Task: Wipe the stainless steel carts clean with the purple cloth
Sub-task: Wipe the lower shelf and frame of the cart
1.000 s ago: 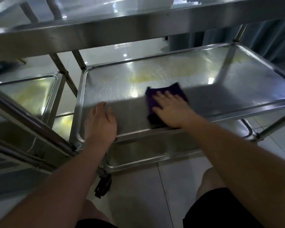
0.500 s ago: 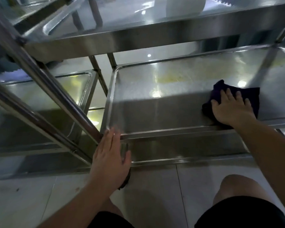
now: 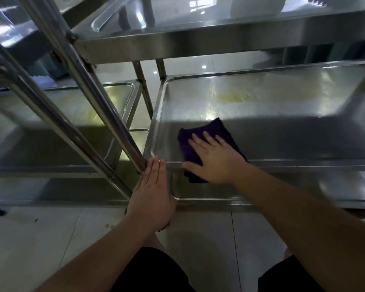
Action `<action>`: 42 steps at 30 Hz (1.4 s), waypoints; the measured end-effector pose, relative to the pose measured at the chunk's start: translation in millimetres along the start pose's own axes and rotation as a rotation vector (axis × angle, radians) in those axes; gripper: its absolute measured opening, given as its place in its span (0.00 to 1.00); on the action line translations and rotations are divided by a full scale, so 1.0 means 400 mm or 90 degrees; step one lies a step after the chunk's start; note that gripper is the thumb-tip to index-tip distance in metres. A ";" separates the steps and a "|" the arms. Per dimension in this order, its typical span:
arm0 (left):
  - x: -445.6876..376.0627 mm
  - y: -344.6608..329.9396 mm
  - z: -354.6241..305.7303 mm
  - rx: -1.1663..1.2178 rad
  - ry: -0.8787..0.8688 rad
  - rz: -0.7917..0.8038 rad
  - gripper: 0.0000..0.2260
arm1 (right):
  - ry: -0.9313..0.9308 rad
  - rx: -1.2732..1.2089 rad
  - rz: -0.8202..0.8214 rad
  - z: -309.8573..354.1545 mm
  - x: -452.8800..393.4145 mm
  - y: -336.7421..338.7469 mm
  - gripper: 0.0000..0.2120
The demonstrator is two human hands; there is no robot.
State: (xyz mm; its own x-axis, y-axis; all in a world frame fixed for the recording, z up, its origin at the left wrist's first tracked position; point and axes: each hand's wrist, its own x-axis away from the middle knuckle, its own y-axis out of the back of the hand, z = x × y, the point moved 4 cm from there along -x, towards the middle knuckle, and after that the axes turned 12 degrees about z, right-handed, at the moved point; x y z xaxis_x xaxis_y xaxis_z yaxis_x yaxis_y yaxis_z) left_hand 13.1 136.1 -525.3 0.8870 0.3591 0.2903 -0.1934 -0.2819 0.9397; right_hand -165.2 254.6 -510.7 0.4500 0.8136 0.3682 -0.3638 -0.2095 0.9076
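Note:
The purple cloth (image 3: 207,131) lies on the middle shelf (image 3: 272,114) of the stainless steel cart, at its near left corner, and hangs a little over the front rim. My right hand (image 3: 215,159) presses flat on the cloth with straight, spread fingers. My left hand (image 3: 153,192) is flat with fingers together, its fingertips touching the shelf's front left corner beside the cart's leg (image 3: 105,114). Yellowish smears (image 3: 238,98) show on the far part of the shelf.
The cart's top shelf (image 3: 198,39) overhangs above. A lower shelf (image 3: 219,194) shows under the front rim. A second steel cart (image 3: 72,114) stands close on the left. Pale floor tiles (image 3: 51,239) lie in front, with my knees at the bottom.
My right hand slid the cloth from the shelf's right side back to its near left corner. My left hand rose from near the floor to the shelf's front left corner.

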 end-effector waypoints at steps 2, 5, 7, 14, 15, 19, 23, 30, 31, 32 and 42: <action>0.001 0.004 -0.007 0.007 0.007 0.014 0.39 | 0.050 0.064 0.004 0.012 0.013 -0.011 0.48; 0.002 0.014 -0.020 0.017 0.022 0.040 0.39 | 0.092 0.113 -0.009 0.009 0.031 -0.022 0.42; -0.002 0.024 -0.026 0.023 0.031 0.068 0.39 | 0.126 0.093 0.006 0.009 0.041 -0.022 0.37; -0.007 0.078 -0.042 -0.029 0.061 0.225 0.42 | 0.148 -0.032 0.028 -0.007 0.152 -0.008 0.36; -0.009 0.090 -0.045 -0.036 0.057 0.249 0.43 | 0.130 -0.057 0.032 -0.007 0.171 0.004 0.35; -0.001 0.162 -0.054 -0.039 0.059 0.332 0.42 | 0.072 -0.112 0.125 0.008 0.253 0.045 0.33; 0.087 0.239 -0.126 -0.050 0.015 0.378 0.32 | -0.001 -0.230 0.244 0.021 0.409 0.073 0.26; 0.327 0.434 -0.312 -0.083 0.014 0.539 0.29 | -0.122 -0.285 0.402 0.088 0.663 0.239 0.22; 0.354 0.479 -0.334 -0.088 0.022 0.543 0.27 | -0.124 -0.269 0.393 0.099 0.698 0.285 0.22; 0.381 0.527 -0.356 -0.091 0.029 0.546 0.26 | -0.131 -0.257 0.396 0.108 0.732 0.331 0.22; 0.546 0.916 -0.476 -0.034 0.035 0.456 0.24 | -0.215 -0.228 0.277 0.181 0.981 0.742 0.18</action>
State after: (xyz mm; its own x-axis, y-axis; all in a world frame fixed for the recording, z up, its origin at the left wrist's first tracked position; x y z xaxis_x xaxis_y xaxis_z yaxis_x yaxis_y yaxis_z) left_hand 56.2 280.7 -83.0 0.5130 0.1465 0.8458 -0.7411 -0.4216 0.5225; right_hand -37.5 472.5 -82.3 0.4102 0.4688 0.7823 -0.7932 -0.2400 0.5597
